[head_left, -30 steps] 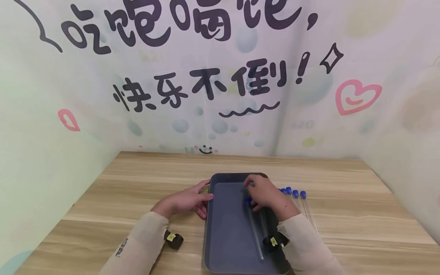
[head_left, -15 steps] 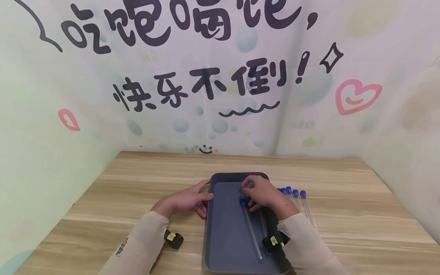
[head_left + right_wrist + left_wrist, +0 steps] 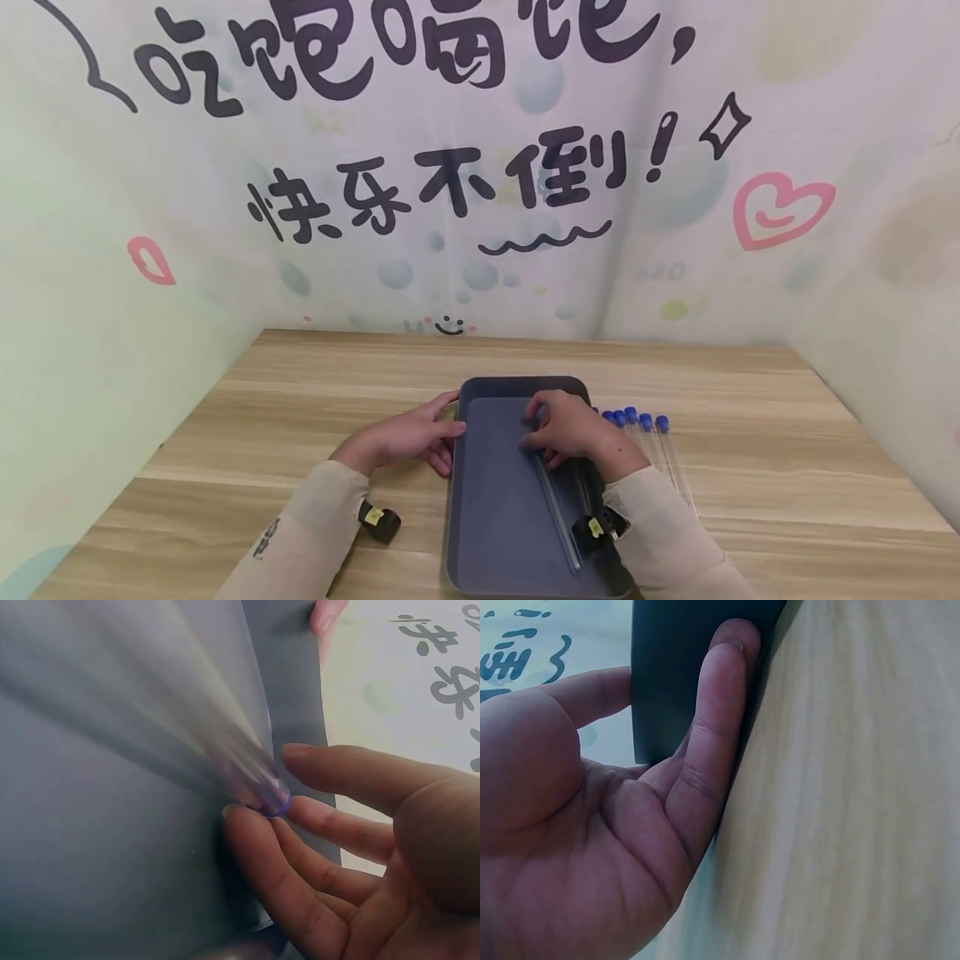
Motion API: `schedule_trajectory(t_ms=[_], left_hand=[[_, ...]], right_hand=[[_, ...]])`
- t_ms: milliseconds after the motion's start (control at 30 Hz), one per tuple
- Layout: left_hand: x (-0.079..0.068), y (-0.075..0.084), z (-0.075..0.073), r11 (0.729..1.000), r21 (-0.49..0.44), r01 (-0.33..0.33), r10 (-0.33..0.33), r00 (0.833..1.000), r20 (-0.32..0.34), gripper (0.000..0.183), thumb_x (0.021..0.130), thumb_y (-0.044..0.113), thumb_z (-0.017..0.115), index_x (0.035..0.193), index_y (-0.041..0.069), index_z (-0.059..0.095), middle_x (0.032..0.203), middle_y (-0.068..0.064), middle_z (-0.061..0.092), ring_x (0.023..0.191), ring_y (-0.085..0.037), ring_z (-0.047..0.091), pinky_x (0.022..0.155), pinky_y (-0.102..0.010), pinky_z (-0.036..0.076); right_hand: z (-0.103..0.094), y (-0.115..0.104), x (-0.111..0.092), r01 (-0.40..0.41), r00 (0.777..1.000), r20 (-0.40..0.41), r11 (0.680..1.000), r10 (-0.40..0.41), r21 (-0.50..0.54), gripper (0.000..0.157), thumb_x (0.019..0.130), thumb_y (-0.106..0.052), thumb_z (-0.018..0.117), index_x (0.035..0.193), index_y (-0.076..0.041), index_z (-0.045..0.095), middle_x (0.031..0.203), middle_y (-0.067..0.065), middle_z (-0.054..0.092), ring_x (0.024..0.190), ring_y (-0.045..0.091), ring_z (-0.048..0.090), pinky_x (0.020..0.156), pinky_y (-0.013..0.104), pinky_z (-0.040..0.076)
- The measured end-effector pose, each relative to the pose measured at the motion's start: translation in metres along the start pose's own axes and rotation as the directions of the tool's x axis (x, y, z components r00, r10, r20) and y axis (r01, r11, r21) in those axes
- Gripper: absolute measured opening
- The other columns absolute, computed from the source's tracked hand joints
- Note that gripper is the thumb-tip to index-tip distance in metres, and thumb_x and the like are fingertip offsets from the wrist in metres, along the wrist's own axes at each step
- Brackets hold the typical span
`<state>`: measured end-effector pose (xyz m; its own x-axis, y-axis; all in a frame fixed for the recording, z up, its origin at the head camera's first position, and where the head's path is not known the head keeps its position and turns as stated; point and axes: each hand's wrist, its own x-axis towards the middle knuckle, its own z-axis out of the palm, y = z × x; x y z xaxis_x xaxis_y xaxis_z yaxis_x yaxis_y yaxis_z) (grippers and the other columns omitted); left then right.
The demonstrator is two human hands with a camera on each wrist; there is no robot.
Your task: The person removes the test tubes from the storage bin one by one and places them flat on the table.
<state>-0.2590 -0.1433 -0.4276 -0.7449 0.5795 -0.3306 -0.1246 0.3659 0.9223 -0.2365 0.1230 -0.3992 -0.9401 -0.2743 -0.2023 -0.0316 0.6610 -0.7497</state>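
Note:
My left hand (image 3: 412,437) rests at the left rim of a dark grey tray (image 3: 480,517); its thumb lies over the edge and fingers (image 3: 712,742) lie against the outer wall. Over the right part of the tray is my right hand (image 3: 573,433), loosely bent. Its fingertips (image 3: 244,817) are at the blue-capped end of a clear test tube (image 3: 558,517), while the thumb stands slightly off it. The tube slants along the tray, its blue cap mostly hidden by the hand. A second clear tube (image 3: 585,492) lies to its right, partly covered by the wrist.
Several more clear tubes with blue caps (image 3: 632,414) lie on the wooden table (image 3: 315,375) right of the tray, partly behind the right forearm. A black camera (image 3: 381,523) is strapped to the left wrist, another (image 3: 592,531) to the right. A printed wall cloth (image 3: 450,275) hangs behind.
The slanted tube's cap first shifted left in the tray and is now mostly covered by the right hand's fingers. The right hand has come slightly lower. The left hand has stayed put.

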Motion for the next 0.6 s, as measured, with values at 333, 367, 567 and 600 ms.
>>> schedule_trajectory(t_ms=[333,367,567,600], left_hand=[[0.0002,-0.0002,0.0002,1.0,-0.003,-0.001,0.001,1.0,0.007,0.074,0.105,0.026,0.051,0.162,0.02,0.003,0.095,-0.016,0.063,0.074,-0.022,0.064,0.073,-0.036,0.061],[0.0003,-0.0001,0.0003,1.0,-0.002,-0.001,0.001,1.0,0.006,0.074,0.105,0.026,0.051,0.162,0.021,0.003,0.096,-0.016,0.063,0.074,-0.022,0.064,0.073,-0.036,0.062],[0.0003,-0.0001,0.0006,1.0,-0.006,0.001,-0.001,1.0,-0.004,0.074,0.105,0.027,0.051,0.162,0.022,0.004,0.098,-0.016,0.063,0.075,-0.022,0.064,0.073,-0.036,0.062],[0.0003,-0.0002,0.0005,1.0,-0.007,0.001,-0.001,1.0,-0.003,0.074,0.105,0.027,0.051,0.162,0.022,0.004,0.098,-0.016,0.062,0.075,-0.022,0.064,0.073,-0.036,0.061]], right_hand=[[0.0011,0.0,-0.0024,-0.025,0.999,0.035,0.999,0.025,-0.024,0.029,0.082,-0.006,0.08,0.106,-0.006,0.063,0.066,0.01,0.063,0.05,0.02,0.062,0.049,0.033,0.058],[0.0008,0.0005,-0.0023,-0.022,0.999,0.039,0.999,0.023,-0.023,0.029,0.082,-0.006,0.08,0.106,-0.006,0.063,0.066,0.01,0.063,0.05,0.02,0.062,0.05,0.033,0.058],[-0.0018,0.0029,-0.0013,0.007,0.997,0.082,0.999,-0.011,0.051,0.028,0.083,-0.004,0.077,0.107,-0.003,0.063,0.064,0.008,0.062,0.05,0.018,0.061,0.051,0.035,0.059],[-0.0023,0.0034,-0.0009,0.013,0.995,0.095,0.997,-0.02,0.073,0.028,0.084,-0.004,0.076,0.108,-0.002,0.063,0.064,0.009,0.062,0.05,0.017,0.061,0.052,0.035,0.059]])
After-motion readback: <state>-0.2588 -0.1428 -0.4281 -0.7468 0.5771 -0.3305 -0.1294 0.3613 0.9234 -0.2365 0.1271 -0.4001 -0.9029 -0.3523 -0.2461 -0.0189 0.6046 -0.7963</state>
